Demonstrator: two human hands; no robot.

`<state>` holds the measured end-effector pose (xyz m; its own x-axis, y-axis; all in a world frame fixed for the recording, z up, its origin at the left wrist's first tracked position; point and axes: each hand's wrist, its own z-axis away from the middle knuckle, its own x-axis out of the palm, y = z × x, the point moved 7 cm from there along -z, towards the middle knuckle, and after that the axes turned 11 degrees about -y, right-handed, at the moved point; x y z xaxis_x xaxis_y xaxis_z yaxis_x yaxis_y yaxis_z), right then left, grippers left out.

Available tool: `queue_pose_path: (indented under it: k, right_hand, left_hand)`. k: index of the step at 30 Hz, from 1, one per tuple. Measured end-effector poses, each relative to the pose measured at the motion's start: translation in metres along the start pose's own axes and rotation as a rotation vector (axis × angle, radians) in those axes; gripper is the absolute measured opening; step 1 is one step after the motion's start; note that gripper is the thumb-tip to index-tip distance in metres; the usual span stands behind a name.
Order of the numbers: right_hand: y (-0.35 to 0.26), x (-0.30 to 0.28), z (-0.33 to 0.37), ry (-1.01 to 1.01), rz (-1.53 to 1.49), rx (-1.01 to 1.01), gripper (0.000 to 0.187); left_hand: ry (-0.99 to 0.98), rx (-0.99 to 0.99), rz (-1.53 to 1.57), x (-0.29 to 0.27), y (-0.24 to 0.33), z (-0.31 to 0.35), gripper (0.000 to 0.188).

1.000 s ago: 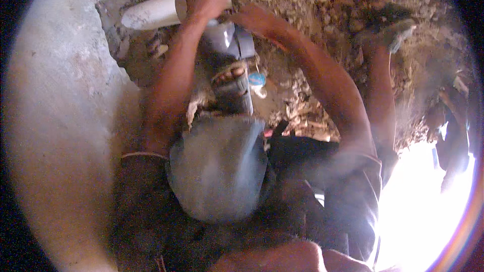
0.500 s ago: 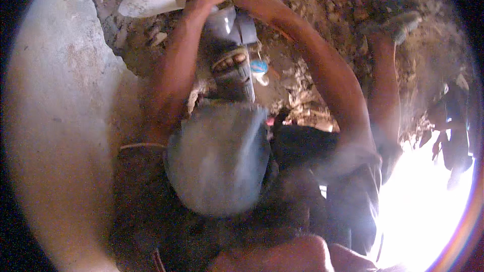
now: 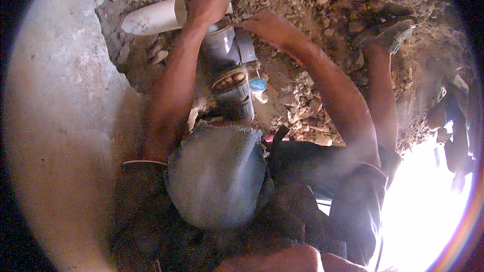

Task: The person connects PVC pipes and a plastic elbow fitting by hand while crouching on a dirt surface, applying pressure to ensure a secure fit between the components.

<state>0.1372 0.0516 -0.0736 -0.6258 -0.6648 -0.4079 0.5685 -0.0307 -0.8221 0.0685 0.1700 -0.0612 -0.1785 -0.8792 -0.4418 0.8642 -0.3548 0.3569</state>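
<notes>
My left hand (image 3: pixel 207 7) is closed just right of the open end of a white plastic pipe (image 3: pixel 154 18), its thumb pointing up and right. A small pale piece shows beside its fingers; what it grips is mostly hidden. My right hand (image 3: pixel 269 26) reaches in from the right with bent, closed fingers. Their tips are near the upper rim of a grey plastic pipe fitting (image 3: pixel 216 48) with a side branch, and I cannot make out what they hold. The fitting stands between my forearms, just beyond my sandalled foot (image 3: pixel 233 90).
A small round container with a blue top (image 3: pixel 257 85) lies right of the foot. Broken rubble (image 3: pixel 302 103) and loose soil surround it. A pale concrete slab (image 3: pixel 60 100) with a ragged edge fills the left. Another shod foot (image 3: pixel 396 35) rests at the upper right.
The view has tilted, so everything sits lower in the picture. Both hands keep about the same place around the grey fitting, and the picture is sharper.
</notes>
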Motion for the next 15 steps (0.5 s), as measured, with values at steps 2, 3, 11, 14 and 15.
queue_pose_path:
  k: [2, 3, 11, 14, 15]
  right_hand:
    - [-0.006, 0.010, 0.003, -0.060, 0.043, 0.105, 0.028]
    - [-0.014, 0.026, -0.002, -0.138, 0.026, 0.165, 0.027]
    - [-0.015, 0.007, 0.006, 0.068, -0.308, 0.157, 0.023]
    - [-0.007, 0.023, -0.034, -0.053, -0.191, 0.183, 0.019]
    - [0.000, 0.020, -0.028, -0.040, -0.118, 0.169, 0.019]
  left_hand:
    - [0.067, 0.044, 0.104, 0.007, 0.000, 0.001, 0.050]
    - [0.104, 0.075, 0.157, 0.009, 0.004, 0.001, 0.051]
    - [-0.055, 0.012, 0.180, 0.027, -0.013, -0.012, 0.057]
    - [0.069, 0.046, 0.141, 0.022, -0.014, -0.010, 0.056]
    - [0.053, 0.022, 0.147, 0.020, -0.015, -0.012, 0.055]
